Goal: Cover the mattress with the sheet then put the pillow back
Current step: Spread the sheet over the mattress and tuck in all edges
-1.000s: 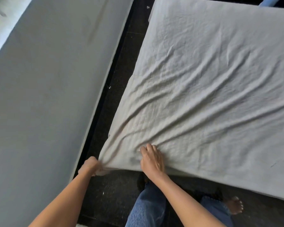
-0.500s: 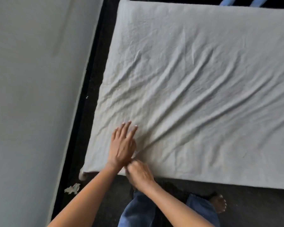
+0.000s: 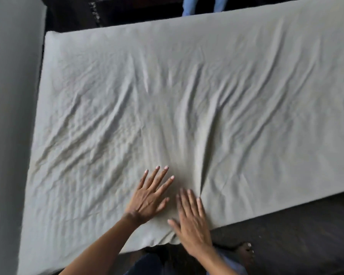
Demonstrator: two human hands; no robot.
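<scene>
A pale grey-white sheet point(image 3: 187, 100) lies spread over the whole mattress, full of long wrinkles and one deep fold near the front edge. My left hand point(image 3: 151, 195) lies flat on the sheet with its fingers spread. Just to its right, my right hand point(image 3: 193, 221) presses flat on the sheet at the mattress's near edge, fingers straight. Neither hand holds cloth. No pillow is in view.
A pale wall point(image 3: 10, 135) runs along the left side of the mattress. Dark floor point(image 3: 296, 241) lies in front, with my jeans and bare foot point(image 3: 245, 250) on it. Light blue cloth point(image 3: 203, 5) shows beyond the far edge.
My left hand let go of the sheet's corner and now lies flat. Both hands slid to the right along the near edge, and my right hand opened out flat. The view swung right.
</scene>
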